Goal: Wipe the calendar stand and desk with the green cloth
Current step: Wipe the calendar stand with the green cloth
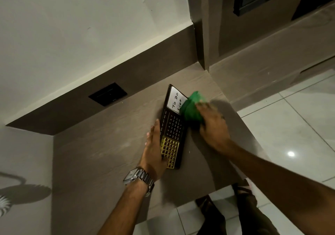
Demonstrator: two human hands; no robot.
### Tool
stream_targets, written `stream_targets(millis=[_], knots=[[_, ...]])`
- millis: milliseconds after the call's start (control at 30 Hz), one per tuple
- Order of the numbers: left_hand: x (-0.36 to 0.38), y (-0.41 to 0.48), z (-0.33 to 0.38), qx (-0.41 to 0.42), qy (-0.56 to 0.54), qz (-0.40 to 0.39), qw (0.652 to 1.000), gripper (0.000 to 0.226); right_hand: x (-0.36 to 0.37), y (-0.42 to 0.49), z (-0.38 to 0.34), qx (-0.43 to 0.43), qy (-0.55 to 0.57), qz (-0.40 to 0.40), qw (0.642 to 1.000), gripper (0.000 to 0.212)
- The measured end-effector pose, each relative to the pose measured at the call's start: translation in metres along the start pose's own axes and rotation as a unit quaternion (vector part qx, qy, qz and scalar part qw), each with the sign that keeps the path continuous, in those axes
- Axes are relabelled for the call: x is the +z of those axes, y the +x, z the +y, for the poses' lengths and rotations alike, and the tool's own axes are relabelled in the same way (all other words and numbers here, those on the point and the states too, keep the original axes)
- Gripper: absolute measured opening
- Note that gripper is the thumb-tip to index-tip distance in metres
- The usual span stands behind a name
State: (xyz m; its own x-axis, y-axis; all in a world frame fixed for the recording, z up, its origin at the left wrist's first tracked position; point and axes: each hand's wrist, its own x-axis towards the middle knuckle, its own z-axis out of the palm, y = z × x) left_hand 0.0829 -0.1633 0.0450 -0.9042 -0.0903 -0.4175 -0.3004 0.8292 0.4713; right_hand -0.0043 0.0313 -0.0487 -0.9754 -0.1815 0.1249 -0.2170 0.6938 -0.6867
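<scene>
A black calendar stand (172, 126) rests on the brown desk (108, 144), with a white "To Do List" panel at its far end, numbers in the middle and a gold grid at the near end. My left hand (154, 153) grips the stand's left edge, thumb over the gold grid. My right hand (213, 127) holds the bunched green cloth (193, 107) against the stand's right edge, covering a corner of the white panel. The right hand is slightly blurred.
A black socket plate (107, 94) is set in the dark back panel. The desk ends at a tiled floor (299, 126) on the right and near side, where my legs (235, 216) show. A higher shelf (272, 44) runs at the back right.
</scene>
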Motion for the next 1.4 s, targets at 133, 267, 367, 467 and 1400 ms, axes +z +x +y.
stream_targets(millis=[133,267,367,467,1400], knots=[[-0.002,-0.001,0.003,0.005,0.009,-0.008,1.0,0.126,-0.014,0.052,0.0,0.141,0.135,0.112,0.974,0.057],[-0.006,-0.003,0.006,-0.013,-0.001,-0.023,1.0,0.127,-0.003,0.033,-0.003,0.099,0.169,0.023,0.98,0.05],[-0.007,-0.003,0.008,-0.018,0.006,-0.027,0.999,0.125,0.006,0.022,0.002,0.1,0.185,0.018,0.977,0.059],[-0.007,-0.003,0.009,-0.016,0.011,-0.027,0.999,0.125,0.001,0.025,0.004,0.066,0.183,0.038,0.98,0.063],[-0.007,0.0,0.004,-0.001,0.006,-0.025,1.0,0.132,-0.001,-0.001,-0.016,-0.051,-0.189,-0.102,0.975,0.08]])
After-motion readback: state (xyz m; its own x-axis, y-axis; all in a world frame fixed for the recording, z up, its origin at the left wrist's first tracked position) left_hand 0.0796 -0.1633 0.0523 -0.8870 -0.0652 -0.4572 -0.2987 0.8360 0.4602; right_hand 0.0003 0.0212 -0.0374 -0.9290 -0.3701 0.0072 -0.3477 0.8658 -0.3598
